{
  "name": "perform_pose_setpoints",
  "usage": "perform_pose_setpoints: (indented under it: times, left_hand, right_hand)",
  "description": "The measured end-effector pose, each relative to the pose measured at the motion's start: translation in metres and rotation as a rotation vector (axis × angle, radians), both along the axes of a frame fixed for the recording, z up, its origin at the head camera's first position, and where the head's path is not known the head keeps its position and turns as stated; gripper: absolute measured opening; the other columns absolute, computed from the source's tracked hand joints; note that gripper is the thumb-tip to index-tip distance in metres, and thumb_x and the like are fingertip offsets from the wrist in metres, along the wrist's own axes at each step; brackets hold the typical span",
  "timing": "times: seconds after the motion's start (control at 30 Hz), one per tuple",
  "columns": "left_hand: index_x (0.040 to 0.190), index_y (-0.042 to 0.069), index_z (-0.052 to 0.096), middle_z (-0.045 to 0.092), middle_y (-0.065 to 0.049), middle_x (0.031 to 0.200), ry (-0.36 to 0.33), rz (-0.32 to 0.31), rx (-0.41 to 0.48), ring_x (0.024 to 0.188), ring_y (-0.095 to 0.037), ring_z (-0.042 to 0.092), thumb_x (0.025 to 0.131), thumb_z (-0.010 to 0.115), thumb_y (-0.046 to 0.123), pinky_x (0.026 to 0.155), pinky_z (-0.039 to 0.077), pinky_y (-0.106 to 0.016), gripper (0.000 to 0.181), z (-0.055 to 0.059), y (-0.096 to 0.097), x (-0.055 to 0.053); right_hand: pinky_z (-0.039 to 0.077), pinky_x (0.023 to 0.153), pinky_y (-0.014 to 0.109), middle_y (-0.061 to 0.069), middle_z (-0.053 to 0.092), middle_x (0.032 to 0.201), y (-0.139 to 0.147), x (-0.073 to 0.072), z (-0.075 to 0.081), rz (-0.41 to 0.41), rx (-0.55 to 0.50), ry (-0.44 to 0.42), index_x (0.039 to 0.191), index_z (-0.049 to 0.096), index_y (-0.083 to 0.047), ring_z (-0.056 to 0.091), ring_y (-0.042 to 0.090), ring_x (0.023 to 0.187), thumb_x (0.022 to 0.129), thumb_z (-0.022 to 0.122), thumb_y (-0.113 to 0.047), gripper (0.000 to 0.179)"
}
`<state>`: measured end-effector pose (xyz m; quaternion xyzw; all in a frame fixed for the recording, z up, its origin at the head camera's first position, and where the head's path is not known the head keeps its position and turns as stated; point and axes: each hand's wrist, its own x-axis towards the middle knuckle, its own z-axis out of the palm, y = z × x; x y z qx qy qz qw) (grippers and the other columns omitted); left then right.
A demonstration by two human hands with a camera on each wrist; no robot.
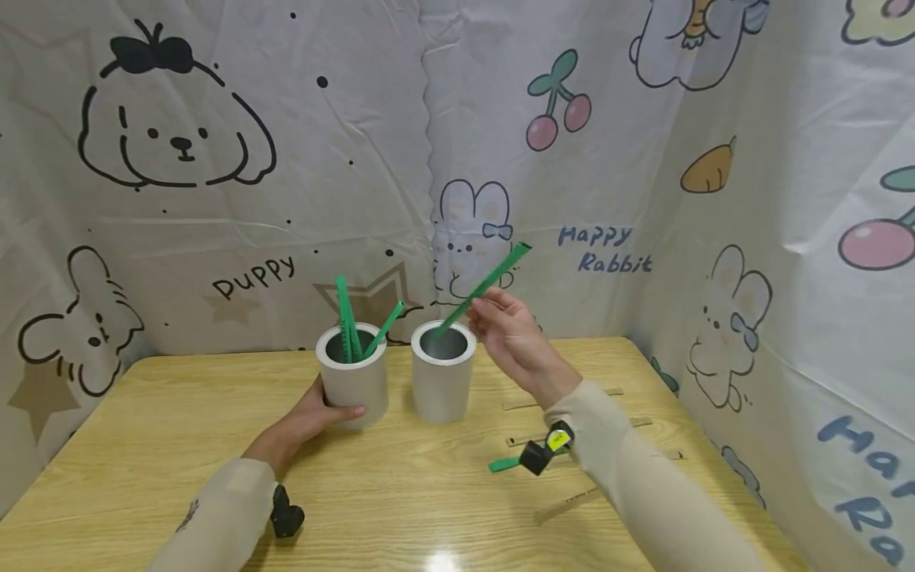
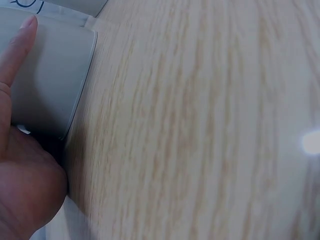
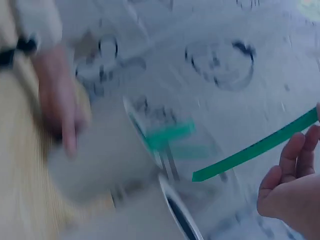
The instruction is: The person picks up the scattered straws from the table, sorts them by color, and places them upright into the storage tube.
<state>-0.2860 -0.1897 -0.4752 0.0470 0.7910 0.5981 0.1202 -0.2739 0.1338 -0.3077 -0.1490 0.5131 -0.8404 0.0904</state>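
Observation:
My left hand [image 1: 313, 415] grips the left white cylindrical cup [image 1: 355, 397] low on its side, with the thumb across the front; the other fingers are hidden behind it. Several green strips stand in that cup, leaning on its rim. My right hand [image 1: 516, 340] pinches another long, flat green strip [image 1: 488, 282] between thumb and fingers. The strip slants, and its lower end overlaps the mouth of the right white cup [image 1: 442, 389], which stands beside the first. In the right wrist view the held strip [image 3: 255, 149] points its free end toward the two cups.
Several tan strips [image 1: 568, 505] and one green strip [image 1: 503, 465] lie on the right of the wooden table [image 1: 400, 508], partly under my right forearm. A printed cloth [image 1: 372, 143] hangs right behind the table's back edge and along its sides.

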Motion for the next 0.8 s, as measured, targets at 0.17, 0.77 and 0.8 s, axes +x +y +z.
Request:
perform_pose_setpoints:
  times: [0.17, 0.77, 0.8]
  left_hand:
    - [0.162, 0.009, -0.003, 0.015, -0.022, 0.166, 0.011, -0.001, 0.017, 0.153, -0.042, 0.02, 0.088, 0.08, 0.025, 0.126, 0.015, -0.061, 0.112, 0.0, -0.001, 0.0]
    - [0.162, 0.009, -0.001, 0.018, -0.021, 0.166, -0.004, 0.022, 0.007, 0.153, -0.041, 0.021, 0.088, 0.08, 0.028, 0.125, 0.017, -0.061, 0.112, -0.002, -0.001, 0.001]
    - [0.162, 0.008, -0.002, 0.017, -0.021, 0.166, -0.003, 0.023, 0.001, 0.153, -0.042, 0.021, 0.088, 0.08, 0.028, 0.125, 0.017, -0.062, 0.112, -0.001, -0.002, 0.001]
  right_hand:
    - [0.042, 0.086, 0.024, -0.013, 0.067, 0.083, -0.065, -0.003, -0.007, 0.021, -0.049, -0.021, 0.081, 0.07, -0.026, 0.059, 0.006, 0.085, 0.102, 0.053, -0.001, 0.036]
    - [0.056, 0.087, 0.031, 0.009, 0.071, 0.108, -0.084, 0.0, -0.039, -0.032, 0.651, 0.16, 0.128, 0.065, 0.001, 0.065, 0.013, 0.091, 0.099, 0.064, -0.015, 0.033]
    - [0.056, 0.089, 0.035, 0.007, 0.071, 0.107, -0.076, 0.001, -0.038, -0.012, 0.667, 0.184, 0.127, 0.065, 0.001, 0.065, 0.012, 0.09, 0.099, 0.063, -0.015, 0.032]
